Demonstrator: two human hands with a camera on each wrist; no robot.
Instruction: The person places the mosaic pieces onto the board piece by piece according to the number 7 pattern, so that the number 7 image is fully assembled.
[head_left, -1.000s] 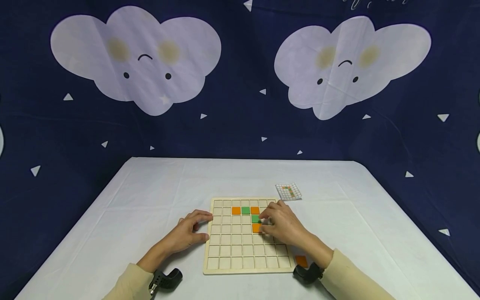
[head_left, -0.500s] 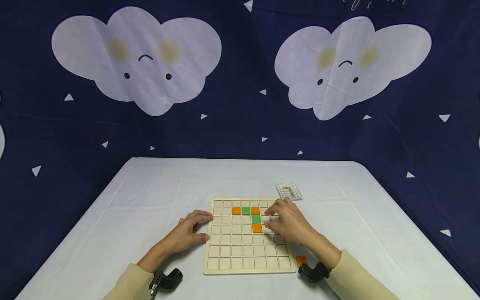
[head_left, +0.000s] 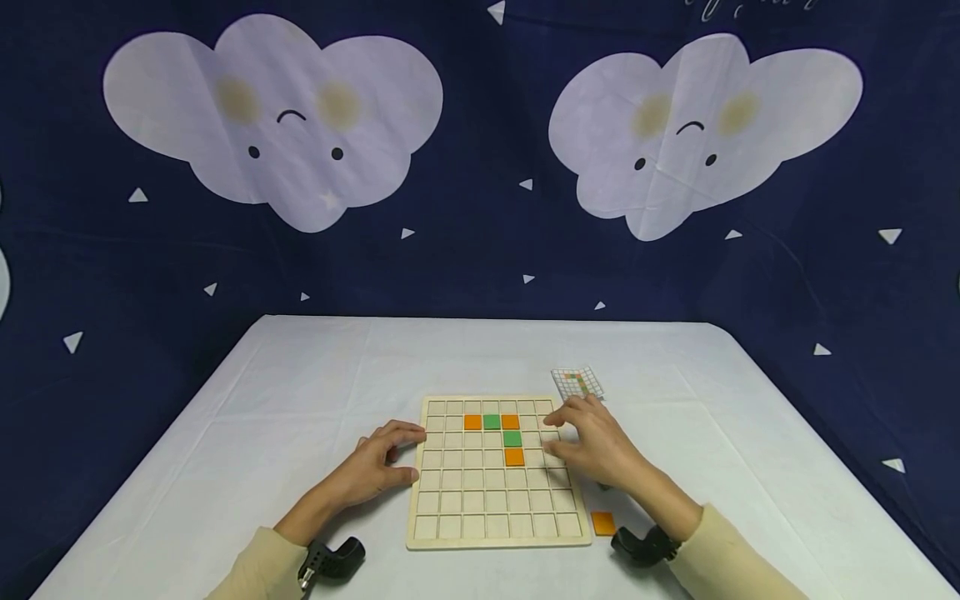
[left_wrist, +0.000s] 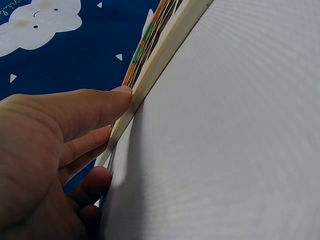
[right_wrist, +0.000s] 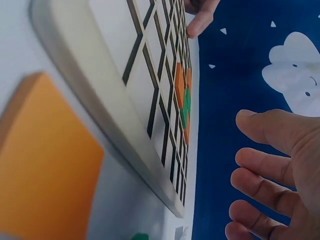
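A pale wooden grid board [head_left: 461, 527] lies on the table. In its upper part sit several square tiles: a row of an orange tile [head_left: 472, 422], a green tile [head_left: 491, 422] and another orange one, then a green and an orange tile [head_left: 514, 457] below the row's right end. My left hand [head_left: 375, 462] rests its fingertips and thumb against the board's left edge, as the left wrist view also shows with the thumb [left_wrist: 122, 97] on the rim. My right hand [head_left: 592, 442] hovers over the board's right edge, fingers apart and loosely bent, holding nothing.
A loose orange tile [head_left: 603, 523] lies right of the board's near corner, large in the right wrist view. A green tile [head_left: 604, 486] shows partly under my right forearm. A small card [head_left: 573, 377] printed with a coloured grid lies behind my right hand.
My right hand has drawn back to the right, away from the lower orange tile and the green one above it, uncovering both. The left hand stays at the board's edge.
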